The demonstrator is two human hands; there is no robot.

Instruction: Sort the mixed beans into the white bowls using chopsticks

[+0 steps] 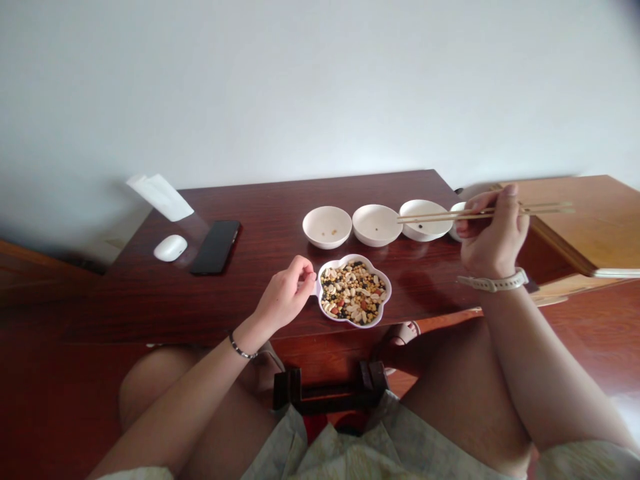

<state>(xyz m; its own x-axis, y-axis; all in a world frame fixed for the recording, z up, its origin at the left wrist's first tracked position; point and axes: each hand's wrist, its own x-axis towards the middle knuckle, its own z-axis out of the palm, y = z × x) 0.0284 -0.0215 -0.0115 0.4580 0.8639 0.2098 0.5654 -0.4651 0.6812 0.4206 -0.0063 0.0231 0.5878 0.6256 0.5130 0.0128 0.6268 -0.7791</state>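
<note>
From my remote seat I follow both hands through the head camera. My left hand (287, 293) pinches the short handle of a flower-shaped dish (389, 291), which sits near the front edge of the dark tabletop (270, 220), just right of those fingers. I take the grip as a way to steady it without covering the mix of nuts, beans and grains (353, 293) inside; having it so close also gives a clear view down into it.

My right hand (495, 233) is closed around a pair of chopsticks (440, 218), raised on the right. They lie almost level, tips pointing left and showing in front of where the second and third bowls meet; I see nothing between the tips, and cannot judge their height.

Beyond the dish, white bowls stand in a row: the first (325, 219) has a few pale bits, the second (377, 217) a small brownish one, the third (425, 207) something dark. The fourth (456, 230) is partly hidden by my right hand. Lined up like that, each seems easy to reach.

A phone (216, 247) and white case (171, 248) lie off left, probably to leave working room.
</note>
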